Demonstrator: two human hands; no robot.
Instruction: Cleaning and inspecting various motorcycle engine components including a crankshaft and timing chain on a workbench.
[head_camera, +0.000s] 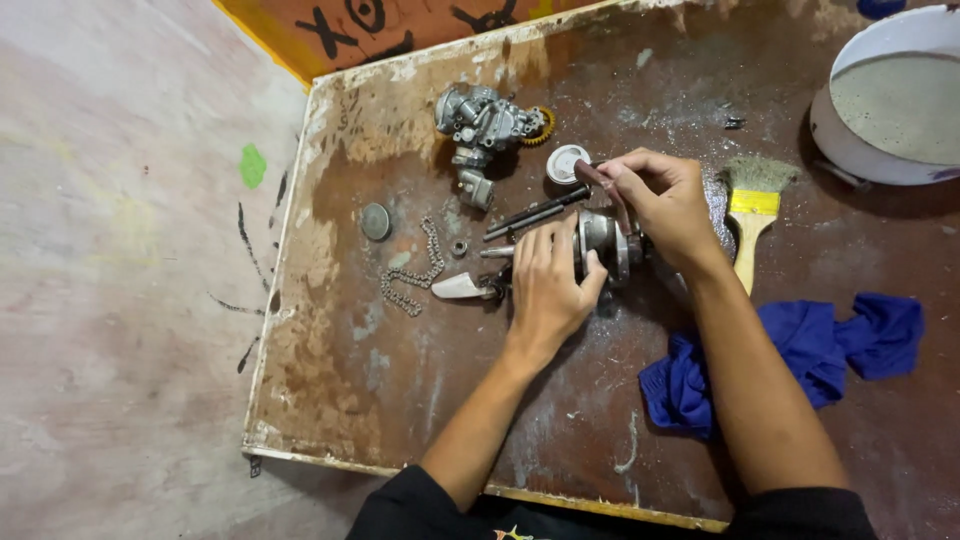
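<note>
Seen from above: worn brown counter with pale scratched patches, laid over a grey floor. Left hand flat on top of a round grey metal engine part near the middle of the counter, fingers spread and pressing down, probably to keep the part from rolling. Right hand closed in a narrow pinch around a dark slim tool handle, with the tip hidden against the part, so not possible to tell what exactly is touched. Just left of the hands, two dark metal rods lying side by side, a small pale wedge-shaped piece, a short loop of grey metal chain, a small ring-shaped nut and a flat round grey disc, all spread apart, likely so that each stays easy to find. Further back, a grey metal carburettor with a yellow gear at its side, and a small white round cap beside it. To the right, a yellow-handled paintbrush with dusty bristles, a crumpled blue cloth under the right forearm, and a white round basin cut off by the picture edge, its content only a grey surface. Underside of the held part hidden by the left palm.
</note>
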